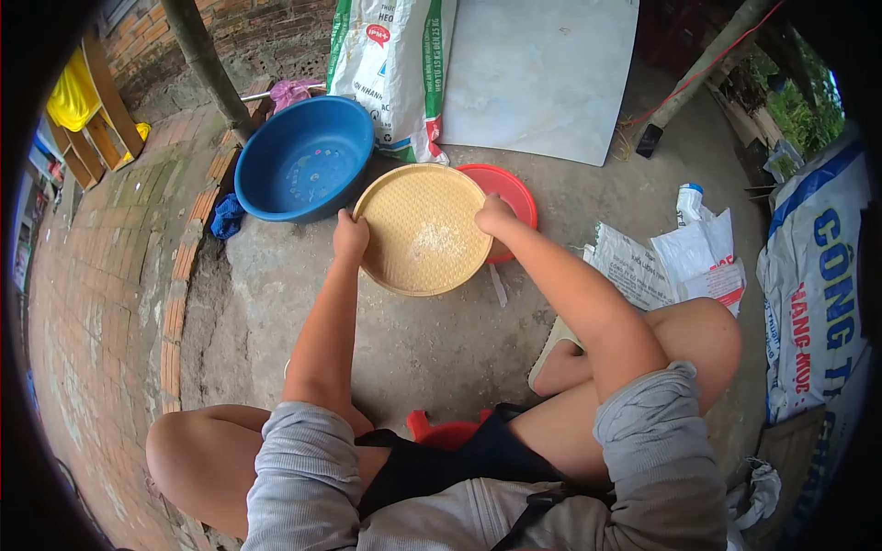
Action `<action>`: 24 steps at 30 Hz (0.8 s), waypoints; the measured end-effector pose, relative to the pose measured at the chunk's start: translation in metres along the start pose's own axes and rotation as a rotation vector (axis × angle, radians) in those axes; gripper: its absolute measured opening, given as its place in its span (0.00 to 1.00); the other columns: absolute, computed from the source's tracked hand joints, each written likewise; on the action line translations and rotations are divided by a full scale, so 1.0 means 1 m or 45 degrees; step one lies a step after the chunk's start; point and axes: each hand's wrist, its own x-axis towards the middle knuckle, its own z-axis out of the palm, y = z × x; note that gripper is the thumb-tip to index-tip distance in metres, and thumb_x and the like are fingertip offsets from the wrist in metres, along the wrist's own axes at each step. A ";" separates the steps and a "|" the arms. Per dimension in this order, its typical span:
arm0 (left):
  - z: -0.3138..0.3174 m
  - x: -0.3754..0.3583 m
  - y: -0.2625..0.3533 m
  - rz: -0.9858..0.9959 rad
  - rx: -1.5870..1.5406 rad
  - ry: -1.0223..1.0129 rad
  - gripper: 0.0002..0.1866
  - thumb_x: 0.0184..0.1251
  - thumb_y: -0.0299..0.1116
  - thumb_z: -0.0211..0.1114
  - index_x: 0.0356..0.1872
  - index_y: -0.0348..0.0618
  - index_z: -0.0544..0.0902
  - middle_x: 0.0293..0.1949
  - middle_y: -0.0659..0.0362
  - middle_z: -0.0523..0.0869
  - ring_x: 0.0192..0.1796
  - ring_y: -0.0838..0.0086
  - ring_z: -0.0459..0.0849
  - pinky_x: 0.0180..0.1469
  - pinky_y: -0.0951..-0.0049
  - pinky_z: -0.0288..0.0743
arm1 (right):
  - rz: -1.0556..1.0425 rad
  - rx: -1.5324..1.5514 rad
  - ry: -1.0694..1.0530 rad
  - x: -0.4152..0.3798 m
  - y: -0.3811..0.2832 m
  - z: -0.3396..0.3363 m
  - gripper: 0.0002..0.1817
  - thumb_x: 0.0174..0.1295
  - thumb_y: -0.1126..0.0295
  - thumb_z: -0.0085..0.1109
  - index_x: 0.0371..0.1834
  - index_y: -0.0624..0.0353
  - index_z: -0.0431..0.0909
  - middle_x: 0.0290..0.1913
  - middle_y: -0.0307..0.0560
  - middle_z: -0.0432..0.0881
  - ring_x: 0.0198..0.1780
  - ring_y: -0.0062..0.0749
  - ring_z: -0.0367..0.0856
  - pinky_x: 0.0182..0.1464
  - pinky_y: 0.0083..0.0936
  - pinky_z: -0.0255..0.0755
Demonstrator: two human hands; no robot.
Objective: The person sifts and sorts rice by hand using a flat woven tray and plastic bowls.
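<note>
A round woven winnowing tray [395, 248] is held up in front of me, its face turned toward my eyes. White grains [439, 241] lie scattered on it, right of its middle. My left hand [350, 237] grips the tray's left rim. On the opposite rim my right hand [496, 215] is closed, fingers mostly hidden beneath. Behind the tray's right side a red basin [514, 188] shows in part. A large blue basin [317, 156] stands just beyond my left hand, with small bits on its bottom.
A printed feed sack [386, 73] and a pale board [542, 83] lean at the back. More sacks [634, 266] lie at the right, by a tall filled one [813, 285]. Wooden posts [207, 64] rise behind. Under me is a red stool [446, 432].
</note>
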 end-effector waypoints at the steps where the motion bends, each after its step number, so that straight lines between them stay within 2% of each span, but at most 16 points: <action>1: -0.016 0.017 0.020 0.102 0.034 -0.068 0.17 0.63 0.40 0.56 0.46 0.38 0.73 0.45 0.42 0.82 0.49 0.49 0.80 0.51 0.58 0.72 | -0.059 0.024 -0.033 0.012 -0.003 -0.022 0.27 0.57 0.70 0.52 0.60 0.69 0.62 0.51 0.64 0.77 0.52 0.49 0.79 0.51 0.39 0.74; 2: -0.036 0.030 0.044 0.201 0.068 -0.136 0.18 0.64 0.41 0.56 0.46 0.37 0.73 0.45 0.41 0.81 0.49 0.49 0.80 0.51 0.58 0.72 | -0.118 0.044 -0.069 0.018 -0.006 -0.043 0.26 0.57 0.70 0.52 0.58 0.70 0.63 0.49 0.64 0.78 0.49 0.48 0.81 0.47 0.41 0.77; 4: -0.085 0.038 0.097 0.242 -0.010 -0.215 0.18 0.65 0.41 0.56 0.44 0.35 0.73 0.41 0.43 0.82 0.44 0.54 0.82 0.49 0.60 0.72 | -0.116 0.343 -0.228 -0.017 -0.032 -0.108 0.22 0.59 0.69 0.51 0.55 0.70 0.66 0.42 0.61 0.81 0.38 0.42 0.85 0.33 0.40 0.79; 6: -0.135 0.030 0.138 0.251 -0.214 -0.324 0.16 0.67 0.40 0.54 0.44 0.36 0.72 0.38 0.49 0.80 0.39 0.62 0.82 0.43 0.64 0.76 | -0.224 0.380 -0.320 -0.033 -0.047 -0.149 0.18 0.62 0.67 0.47 0.50 0.71 0.69 0.34 0.56 0.81 0.26 0.35 0.82 0.24 0.34 0.76; 8: -0.176 0.010 0.149 -0.008 -0.413 -0.579 0.14 0.69 0.38 0.53 0.47 0.37 0.70 0.38 0.54 0.78 0.37 0.69 0.82 0.38 0.68 0.79 | -0.261 0.419 -0.318 -0.068 -0.068 -0.182 0.17 0.64 0.67 0.45 0.50 0.70 0.69 0.34 0.55 0.81 0.27 0.34 0.81 0.25 0.32 0.75; 9: -0.198 -0.016 0.158 -0.085 -0.430 -0.591 0.14 0.70 0.37 0.51 0.49 0.38 0.68 0.39 0.54 0.77 0.37 0.71 0.82 0.36 0.71 0.81 | -0.290 0.457 -0.309 -0.081 -0.075 -0.194 0.16 0.66 0.67 0.43 0.49 0.69 0.70 0.35 0.54 0.80 0.28 0.32 0.80 0.25 0.30 0.74; 12: -0.221 -0.054 0.152 -0.221 -0.703 -0.437 0.13 0.71 0.36 0.49 0.50 0.39 0.68 0.41 0.54 0.77 0.41 0.70 0.80 0.44 0.65 0.79 | -0.324 0.578 -0.263 -0.104 -0.086 -0.198 0.16 0.69 0.64 0.40 0.51 0.64 0.68 0.39 0.49 0.79 0.33 0.31 0.80 0.32 0.28 0.74; 13: -0.220 -0.068 0.154 -0.232 -0.712 -0.375 0.14 0.72 0.37 0.49 0.50 0.39 0.68 0.41 0.55 0.77 0.42 0.71 0.79 0.46 0.64 0.78 | -0.328 0.581 -0.265 -0.096 -0.082 -0.191 0.16 0.69 0.64 0.40 0.51 0.64 0.68 0.39 0.49 0.79 0.33 0.31 0.80 0.32 0.28 0.74; 15: -0.212 -0.098 0.169 -0.264 -0.684 -0.312 0.14 0.72 0.38 0.48 0.52 0.41 0.69 0.41 0.57 0.76 0.44 0.72 0.77 0.48 0.64 0.74 | -0.480 0.652 -0.147 -0.065 -0.061 -0.168 0.16 0.69 0.64 0.42 0.48 0.67 0.69 0.43 0.54 0.78 0.42 0.34 0.78 0.43 0.32 0.73; 16: -0.198 -0.091 0.157 -0.211 -0.731 -0.404 0.15 0.73 0.39 0.48 0.53 0.42 0.69 0.42 0.58 0.76 0.42 0.73 0.77 0.44 0.67 0.75 | -0.480 0.652 -0.146 -0.054 -0.049 -0.161 0.16 0.69 0.64 0.42 0.48 0.67 0.69 0.43 0.54 0.78 0.42 0.34 0.78 0.43 0.32 0.73; 18: -0.185 -0.097 0.163 -0.254 -0.686 -0.536 0.14 0.73 0.37 0.48 0.53 0.44 0.71 0.37 0.63 0.78 0.37 0.79 0.79 0.40 0.77 0.77 | -0.381 0.716 -0.341 -0.043 -0.027 -0.156 0.16 0.69 0.64 0.43 0.48 0.67 0.70 0.43 0.53 0.78 0.44 0.35 0.78 0.48 0.33 0.71; 19: -0.177 -0.092 0.159 -0.245 -0.685 -0.586 0.17 0.74 0.40 0.47 0.58 0.46 0.69 0.41 0.62 0.79 0.41 0.79 0.79 0.42 0.76 0.78 | -0.374 0.706 -0.333 -0.041 -0.019 -0.153 0.16 0.69 0.64 0.43 0.48 0.67 0.70 0.43 0.53 0.78 0.44 0.35 0.78 0.48 0.33 0.71; 20: -0.172 -0.087 0.155 -0.249 -0.695 -0.598 0.17 0.74 0.40 0.47 0.58 0.46 0.69 0.41 0.62 0.79 0.41 0.79 0.79 0.42 0.76 0.78 | -0.384 0.654 -0.316 -0.046 -0.012 -0.147 0.16 0.70 0.64 0.43 0.49 0.67 0.69 0.43 0.53 0.78 0.45 0.35 0.78 0.49 0.33 0.70; 22: -0.170 -0.071 0.142 -0.270 -0.681 -0.793 0.20 0.75 0.42 0.46 0.64 0.50 0.66 0.47 0.60 0.78 0.46 0.78 0.80 0.47 0.75 0.78 | -0.385 0.601 -0.306 -0.063 -0.006 -0.136 0.16 0.70 0.64 0.43 0.50 0.67 0.69 0.44 0.53 0.78 0.46 0.34 0.78 0.50 0.34 0.70; 23: -0.163 -0.052 0.123 -0.286 -0.673 -0.903 0.21 0.75 0.42 0.44 0.66 0.54 0.63 0.52 0.60 0.77 0.51 0.76 0.79 0.52 0.73 0.77 | -0.324 0.690 -0.351 -0.076 -0.010 -0.132 0.17 0.70 0.64 0.43 0.50 0.67 0.68 0.44 0.54 0.78 0.47 0.34 0.77 0.50 0.34 0.70; 24: -0.156 -0.044 0.109 -0.295 -0.669 -0.904 0.21 0.75 0.42 0.44 0.66 0.54 0.63 0.52 0.60 0.77 0.51 0.76 0.79 0.52 0.73 0.77 | -0.265 0.780 -0.400 -0.084 -0.013 -0.126 0.17 0.70 0.63 0.43 0.51 0.67 0.67 0.45 0.54 0.78 0.47 0.35 0.77 0.51 0.34 0.70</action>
